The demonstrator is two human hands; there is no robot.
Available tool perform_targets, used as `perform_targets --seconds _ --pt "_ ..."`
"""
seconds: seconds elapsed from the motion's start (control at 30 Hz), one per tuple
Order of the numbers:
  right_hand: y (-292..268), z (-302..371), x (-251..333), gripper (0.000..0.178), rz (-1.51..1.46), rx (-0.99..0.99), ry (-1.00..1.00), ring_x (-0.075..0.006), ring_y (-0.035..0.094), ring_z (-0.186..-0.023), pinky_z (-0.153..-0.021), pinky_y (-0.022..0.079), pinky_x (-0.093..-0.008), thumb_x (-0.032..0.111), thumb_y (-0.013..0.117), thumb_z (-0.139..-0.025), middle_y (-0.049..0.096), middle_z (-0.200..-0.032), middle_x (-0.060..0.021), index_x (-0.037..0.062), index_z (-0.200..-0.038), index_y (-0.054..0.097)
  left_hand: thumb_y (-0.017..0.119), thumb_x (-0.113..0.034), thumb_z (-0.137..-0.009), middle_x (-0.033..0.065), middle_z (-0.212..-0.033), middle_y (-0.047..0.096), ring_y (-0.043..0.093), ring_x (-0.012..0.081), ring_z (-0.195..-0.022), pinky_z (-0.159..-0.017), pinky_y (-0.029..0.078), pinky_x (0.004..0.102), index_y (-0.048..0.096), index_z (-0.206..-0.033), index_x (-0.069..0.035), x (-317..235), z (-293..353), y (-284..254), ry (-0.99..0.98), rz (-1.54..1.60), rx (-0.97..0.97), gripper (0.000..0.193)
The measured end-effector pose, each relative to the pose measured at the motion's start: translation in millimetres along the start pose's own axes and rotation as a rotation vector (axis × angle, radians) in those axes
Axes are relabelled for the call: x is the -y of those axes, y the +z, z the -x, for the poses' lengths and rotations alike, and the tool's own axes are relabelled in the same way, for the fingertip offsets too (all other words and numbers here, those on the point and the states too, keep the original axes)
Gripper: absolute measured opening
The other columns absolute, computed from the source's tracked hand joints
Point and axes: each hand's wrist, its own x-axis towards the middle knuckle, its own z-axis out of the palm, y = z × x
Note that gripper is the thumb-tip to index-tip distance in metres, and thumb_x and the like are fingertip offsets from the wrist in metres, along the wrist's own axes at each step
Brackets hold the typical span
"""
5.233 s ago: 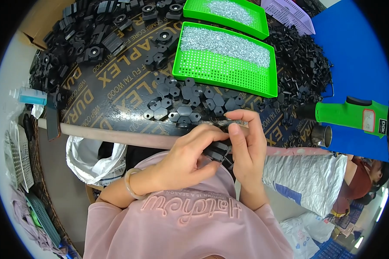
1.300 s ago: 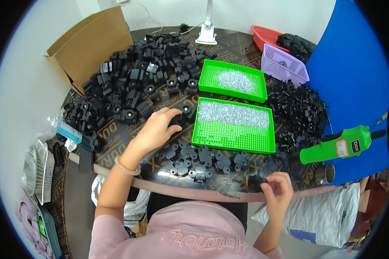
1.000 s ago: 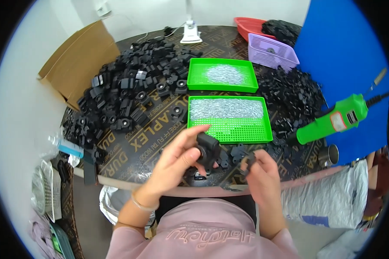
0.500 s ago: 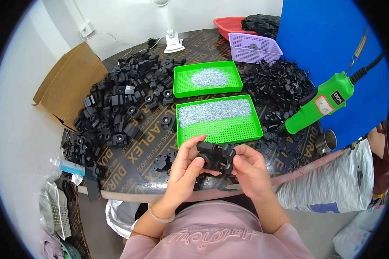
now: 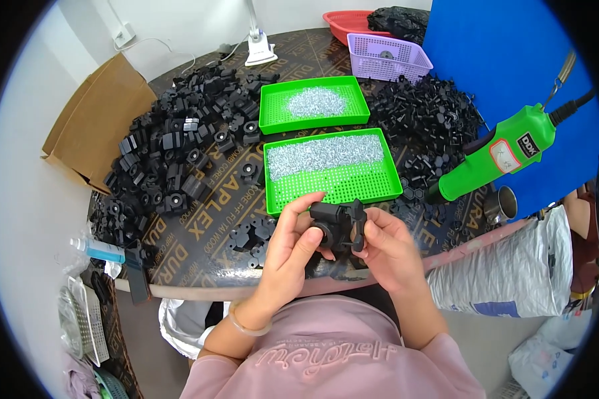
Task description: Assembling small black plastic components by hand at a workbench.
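Matte black block [image 5: 327,213] beside thin plate [image 5: 359,225]

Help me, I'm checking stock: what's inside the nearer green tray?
The nearer green tray has small silvery pieces across its far part and visible perforated floor in its near part. Floor beneath the pieces is hidden.

From here I see the dark table [image 5: 203,249] mid-frame: 2 green trays [image 5: 373,178] centrally, black blocks [image 5: 173,143] heaped left, small black pieces [image 5: 429,116] right.

Two hands [image 5: 286,261] [image 5: 395,256]; two green trays [image 5: 316,123] [image 5: 353,185]; one purple basket [image 5: 383,70]; one green power tool [image 5: 479,167].
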Motion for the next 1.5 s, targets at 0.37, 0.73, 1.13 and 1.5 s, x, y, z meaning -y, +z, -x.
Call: perform_targets --seconds 0.37,0.73,1.13,1.5 --pt "-3.1 -0.8 -4.2 0.019 0.008 0.004 -0.016 -0.0077 0.06 -0.075 -0.069 0.049 -0.0221 0.013 0.069 -0.095 0.068 -0.092 -0.002 0.0027 -0.111 0.065 0.053 -0.024 -0.104 0.0129 -0.121 0.061 0.064 0.019 -0.099 -0.078 0.056 0.0341 0.034 -0.146 -0.002 0.5 3.4 -5.4 -0.058 0.084 0.019 0.052" --pt "-1.6 3.6 -8.9 0.017 0.004 -0.023 0.02 -0.0077 0.06 -0.074 -0.068 0.049 -0.0217 0.011 0.07 -0.094 0.069 -0.09 -0.0017 0.0041 -0.109 0.066 0.051 -0.021 -0.105 0.0132 -0.124 0.059 0.063 0.0185 -0.103 -0.08 0.055 0.0328 0.035 -0.146 -0.003 -2.1 6.1 -1.1 -0.114 0.248 -0.007 0.047" --pt "2.6 9.9 -11.4 0.017 0.124 -0.036 0.047 -0.0069 0.059 -0.078 -0.068 0.048 -0.0213 0.014 0.071 -0.093 0.066 -0.094 -0.0009 0.0057 -0.106 0.063 0.053 -0.02 -0.104 0.0149 -0.118 0.06 0.062 0.0173 -0.1 -0.079 0.057 0.0306 0.035 -0.145 0.0 -3.0 12.2 -5.7 -0.045 0.06 -0.006 0.049" --pt "-6.0 9.5 -11.5 0.02 0.188 -0.013 0.038 -0.0063 0.06 -0.081 -0.069 0.049 -0.0213 0.015 0.073 -0.092 0.066 -0.095 -0.0003 0.0064 -0.106 0.063 0.053 -0.021 -0.103 0.0179 -0.124 0.06 0.064 0.0187 -0.1 -0.08 0.056 0.0306 0.034 -0.145 0.0 1.2 13.1 -5.5 0.05 -0.064 -0.002 0.05"
